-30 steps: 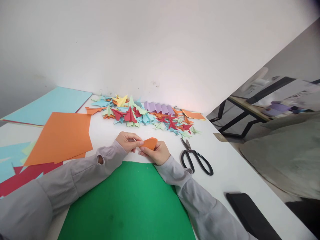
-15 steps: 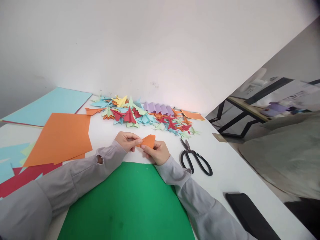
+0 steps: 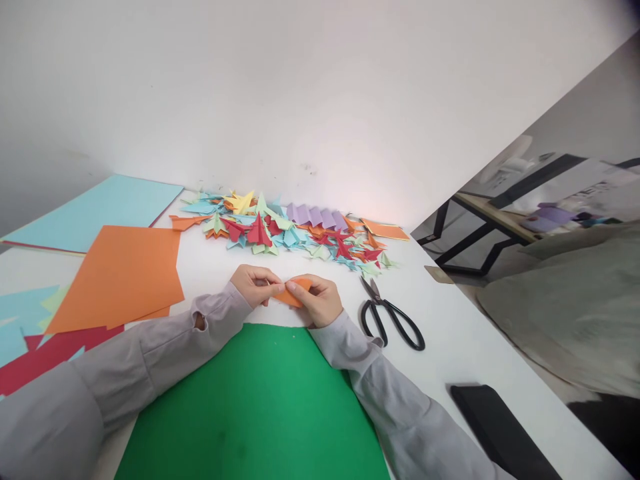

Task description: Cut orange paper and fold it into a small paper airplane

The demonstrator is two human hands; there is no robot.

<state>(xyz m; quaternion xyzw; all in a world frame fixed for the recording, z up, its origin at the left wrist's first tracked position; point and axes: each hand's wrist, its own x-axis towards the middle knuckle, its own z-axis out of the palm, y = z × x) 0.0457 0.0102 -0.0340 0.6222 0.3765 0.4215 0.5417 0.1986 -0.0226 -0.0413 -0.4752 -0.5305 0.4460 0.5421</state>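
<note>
Between my two hands is a small folded piece of orange paper [image 3: 291,297], held above the white table just past the far edge of a green sheet [image 3: 255,400]. My left hand [image 3: 254,285] pinches its left end between thumb and fingers. My right hand [image 3: 320,301] grips its right part, the thumb lying across the top and the fingers behind. Some of the paper is hidden by my fingers. Beyond the hands lies a pile of small folded paper planes [image 3: 259,231] in red, green, blue, yellow and orange.
Black-handled scissors [image 3: 393,317] lie right of my right hand. A black flat object [image 3: 500,427] rests at the lower right. Orange sheets [image 3: 130,273], a light blue sheet [image 3: 105,210] and red paper [image 3: 20,370] are on the left. Accordion-folded purple paper [image 3: 317,217] sits by the wall.
The orange paper has tilted, and its upper flap no longer stands up above my right thumb. My right thumb has moved up over it. My left hand has barely moved.
</note>
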